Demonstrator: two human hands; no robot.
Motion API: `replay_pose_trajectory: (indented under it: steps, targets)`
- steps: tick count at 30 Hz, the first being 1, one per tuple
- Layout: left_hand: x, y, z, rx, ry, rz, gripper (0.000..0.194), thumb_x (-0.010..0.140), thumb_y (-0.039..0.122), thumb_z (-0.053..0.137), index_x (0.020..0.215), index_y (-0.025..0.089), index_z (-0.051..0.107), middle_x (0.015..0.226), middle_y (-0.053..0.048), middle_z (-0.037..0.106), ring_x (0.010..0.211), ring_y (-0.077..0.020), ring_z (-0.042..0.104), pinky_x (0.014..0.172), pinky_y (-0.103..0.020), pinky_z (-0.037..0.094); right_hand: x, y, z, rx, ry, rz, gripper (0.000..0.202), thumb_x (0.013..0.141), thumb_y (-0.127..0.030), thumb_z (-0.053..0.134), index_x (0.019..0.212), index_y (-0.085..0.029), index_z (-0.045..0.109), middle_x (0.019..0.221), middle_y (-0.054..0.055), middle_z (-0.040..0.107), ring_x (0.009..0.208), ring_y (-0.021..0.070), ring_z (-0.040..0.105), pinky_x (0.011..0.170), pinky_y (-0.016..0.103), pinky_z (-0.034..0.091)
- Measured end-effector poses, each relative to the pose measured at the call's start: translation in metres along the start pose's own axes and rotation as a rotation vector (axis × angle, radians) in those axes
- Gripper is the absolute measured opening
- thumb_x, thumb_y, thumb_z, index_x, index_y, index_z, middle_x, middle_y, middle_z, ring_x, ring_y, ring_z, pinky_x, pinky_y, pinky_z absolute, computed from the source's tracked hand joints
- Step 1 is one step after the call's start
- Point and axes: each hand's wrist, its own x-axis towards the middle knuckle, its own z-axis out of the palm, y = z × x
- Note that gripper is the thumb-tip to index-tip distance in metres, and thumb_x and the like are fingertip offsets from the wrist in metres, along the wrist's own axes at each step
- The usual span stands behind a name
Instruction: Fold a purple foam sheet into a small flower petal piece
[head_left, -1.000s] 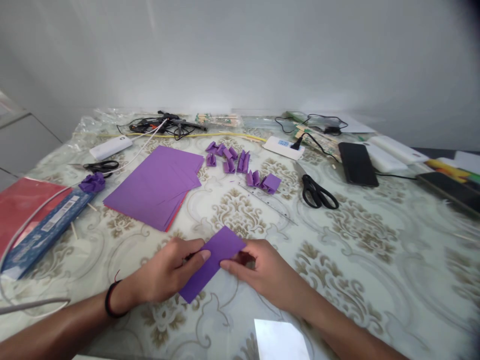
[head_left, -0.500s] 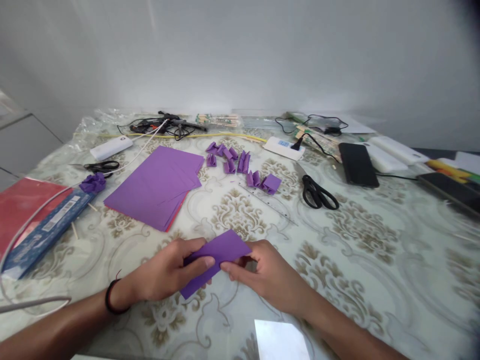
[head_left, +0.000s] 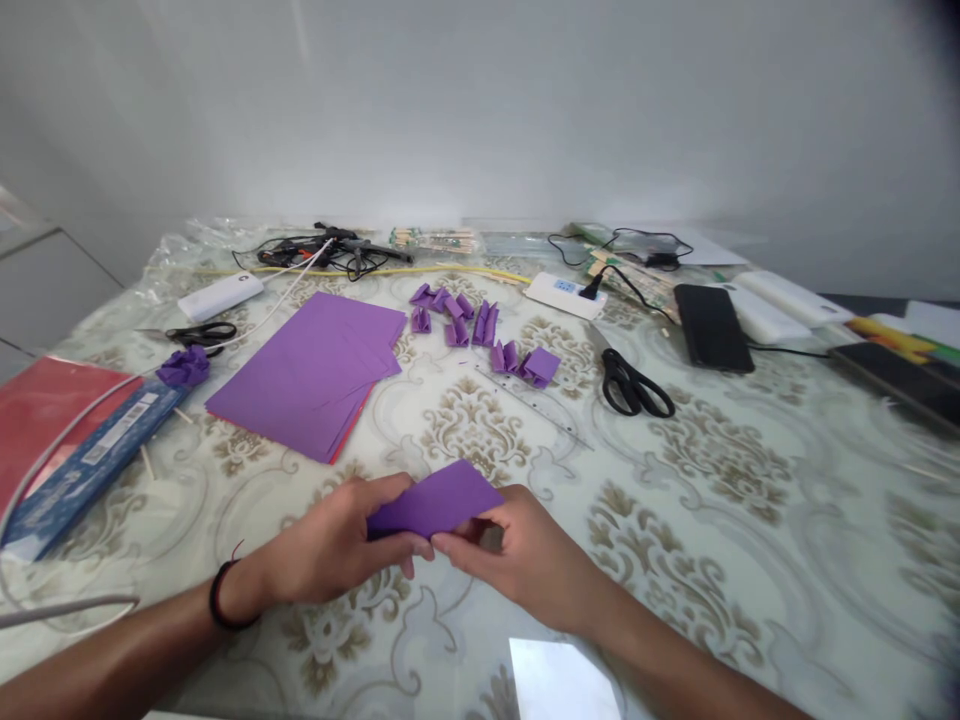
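A small purple paper [head_left: 439,498] is held between both hands above the patterned tablecloth, with its near part bent under. My left hand [head_left: 341,540] pinches its left side, thumb along the near edge. On the right side, my right hand [head_left: 525,555] grips it, and the two thumbs almost meet. Beyond the hands, several folded purple pieces [head_left: 485,324] lie in a loose cluster. A stack of purple sheets [head_left: 300,375] rests at the left with a red sheet's edge showing beneath.
Black scissors [head_left: 634,385] lie right of the folded pieces. A phone [head_left: 714,328] and white power strip [head_left: 566,295] are farther back. A clear ruler [head_left: 532,405] lies mid-table. At left are a crumpled purple paper [head_left: 184,367] and a blue-and-red packet [head_left: 82,460].
The near part of the purple paper, flat before, is now bent down and under. My thumbs have come closer together at its near edge.
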Motion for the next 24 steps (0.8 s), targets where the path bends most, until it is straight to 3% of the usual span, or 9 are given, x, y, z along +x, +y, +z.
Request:
replay_pose_trajectory:
  steps: [8, 13, 19, 22, 24]
  targets:
    - [-0.001, 0.001, -0.003, -0.056, 0.019, -0.003, 0.015, 0.093, 0.032, 0.075, 0.091, 0.019, 0.067, 0.079, -0.001, 0.076, 0.066, -0.0175, 0.073, 0.059, -0.022, 0.052, -0.003, -0.012, -0.015, -0.071, 0.118, -0.104, 0.024, 0.092, -0.031, 0.066, 0.072, -0.019, 0.063, 0.063, -0.003, 0.056, 0.061, 0.0133, 0.052, 0.057, 0.025, 0.039]
    - [-0.001, 0.003, -0.003, -0.058, 0.050, -0.021, 0.015, 0.094, 0.032, 0.074, 0.090, 0.020, 0.065, 0.074, -0.001, 0.075, 0.065, -0.0185, 0.073, 0.059, -0.023, 0.053, -0.001, -0.015, -0.027, -0.068, 0.229, -0.192, 0.037, 0.093, -0.033, 0.067, 0.063, -0.021, 0.050, 0.058, -0.005, 0.049, 0.057, 0.0119, 0.046, 0.055, 0.025, 0.036]
    - [0.000, 0.005, -0.002, -0.071, 0.068, -0.012, 0.017, 0.092, 0.033, 0.075, 0.087, 0.020, 0.064, 0.073, 0.000, 0.073, 0.065, -0.0187, 0.073, 0.058, -0.023, 0.054, -0.002, -0.014, -0.028, 0.026, 0.252, -0.216, 0.032, 0.096, -0.034, 0.067, 0.067, -0.021, 0.059, 0.062, -0.003, 0.056, 0.059, 0.0137, 0.052, 0.055, 0.026, 0.040]
    - [0.001, 0.003, -0.003, -0.078, 0.230, 0.012, 0.019, 0.092, 0.032, 0.075, 0.101, 0.021, 0.064, 0.072, 0.002, 0.074, 0.064, -0.0182, 0.074, 0.060, -0.025, 0.055, -0.002, -0.012, -0.027, 0.099, 0.325, -0.218, 0.032, 0.096, -0.036, 0.069, 0.069, -0.021, 0.061, 0.062, -0.002, 0.055, 0.057, 0.0138, 0.053, 0.055, 0.026, 0.043]
    - [0.002, 0.002, -0.006, -0.095, 0.345, 0.037, 0.029, 0.091, 0.031, 0.076, 0.113, 0.022, 0.060, 0.072, 0.003, 0.075, 0.064, -0.0182, 0.075, 0.063, -0.026, 0.056, -0.001, -0.010, -0.027, 0.144, 0.390, -0.215, 0.031, 0.096, -0.037, 0.070, 0.070, -0.021, 0.062, 0.061, -0.003, 0.054, 0.056, 0.0133, 0.052, 0.054, 0.025, 0.045]
